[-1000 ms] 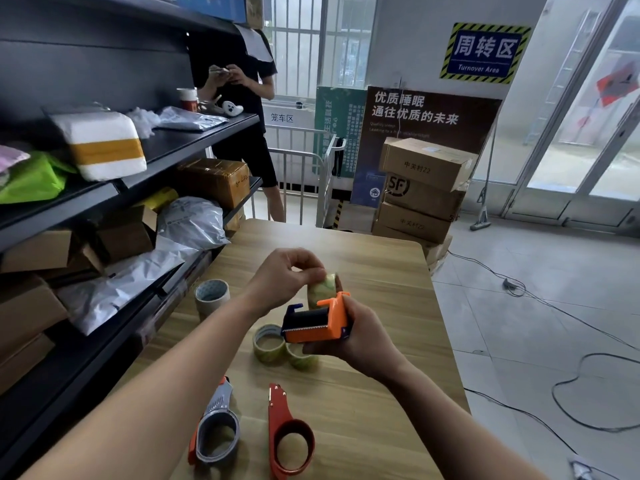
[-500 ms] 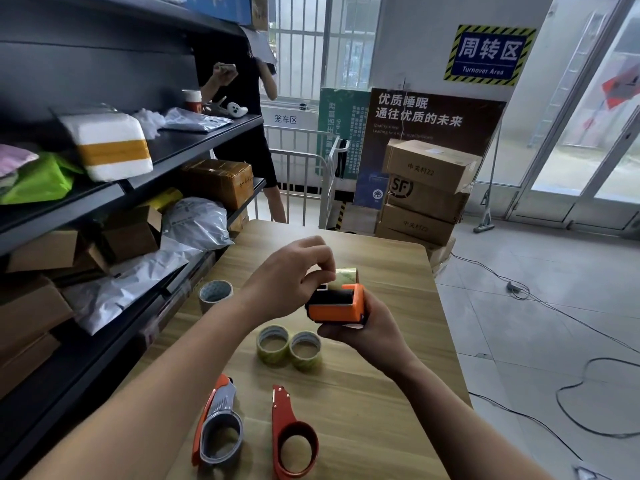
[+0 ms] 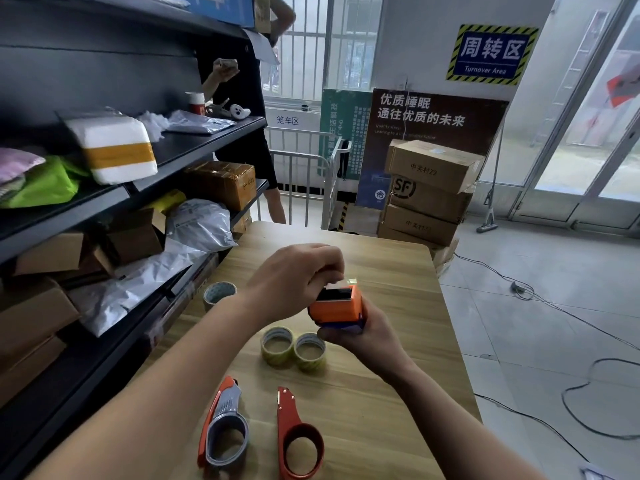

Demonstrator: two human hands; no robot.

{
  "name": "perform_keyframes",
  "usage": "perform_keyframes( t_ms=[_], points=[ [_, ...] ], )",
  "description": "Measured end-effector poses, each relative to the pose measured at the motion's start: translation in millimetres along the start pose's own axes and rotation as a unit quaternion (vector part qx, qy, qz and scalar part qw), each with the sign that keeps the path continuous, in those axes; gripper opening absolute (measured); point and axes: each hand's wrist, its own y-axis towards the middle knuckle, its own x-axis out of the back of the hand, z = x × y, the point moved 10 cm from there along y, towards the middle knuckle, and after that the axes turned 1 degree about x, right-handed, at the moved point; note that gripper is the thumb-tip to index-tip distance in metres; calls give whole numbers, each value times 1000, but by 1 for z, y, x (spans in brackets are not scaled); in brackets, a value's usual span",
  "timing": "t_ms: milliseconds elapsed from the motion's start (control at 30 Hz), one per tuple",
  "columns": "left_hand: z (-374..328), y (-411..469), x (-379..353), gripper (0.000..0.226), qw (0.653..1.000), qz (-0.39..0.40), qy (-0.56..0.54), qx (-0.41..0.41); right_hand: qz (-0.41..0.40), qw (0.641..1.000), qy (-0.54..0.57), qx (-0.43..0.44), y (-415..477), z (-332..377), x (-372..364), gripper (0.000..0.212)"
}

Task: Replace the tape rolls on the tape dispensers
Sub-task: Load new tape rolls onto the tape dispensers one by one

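Above the wooden table (image 3: 391, 403), my right hand (image 3: 363, 336) grips an orange tape dispenser (image 3: 336, 308) from below. My left hand (image 3: 294, 280) curls over its top, fingers pinching at the clear tape roll (image 3: 349, 282) whose edge shows just behind the dispenser. Two yellowish tape rolls (image 3: 277, 346) (image 3: 310, 351) lie side by side on the table under my hands. A grey-white roll (image 3: 219, 294) stands at the table's left edge. Two empty dispensers lie near me: a grey-and-orange one (image 3: 225, 431) and a red one (image 3: 298, 438).
Black shelves (image 3: 194, 147) packed with parcels and boxes run along the left. A person stands at the far end of the shelves (image 3: 249, 98). Stacked cardboard boxes (image 3: 429, 192) sit beyond the table. Cables (image 3: 540, 299) trail over the tiled floor on the right.
The orange dispenser has turned so its flat side faces me and sits lower in my right hand. My left hand has closed down over its top and the tape roll.
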Motion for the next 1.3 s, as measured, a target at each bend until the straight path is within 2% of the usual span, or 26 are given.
perform_keyframes(
  t_ms=[333,500,633,833,1133,1300],
  points=[
    [6,3,9,11,1000,-22,-1,-5,2,999,-2,-33,-1,-20,5,34],
    [17,0,17,9,998,-65,-7,14,11,999,-24,-47,-1,-29,5,31],
    [16,1,25,7,995,-102,-10,15,51,996,-29,-67,-8,-39,-5,40],
    [20,7,35,7,993,-119,-5,26,44,995,2,-88,-19,-54,-2,18],
    [32,7,33,8,989,-135,-1,65,21,992,13,-122,-23,-68,7,38],
    [31,12,38,7,987,-150,0,58,41,988,6,-147,-24,-75,3,35]
  ],
)
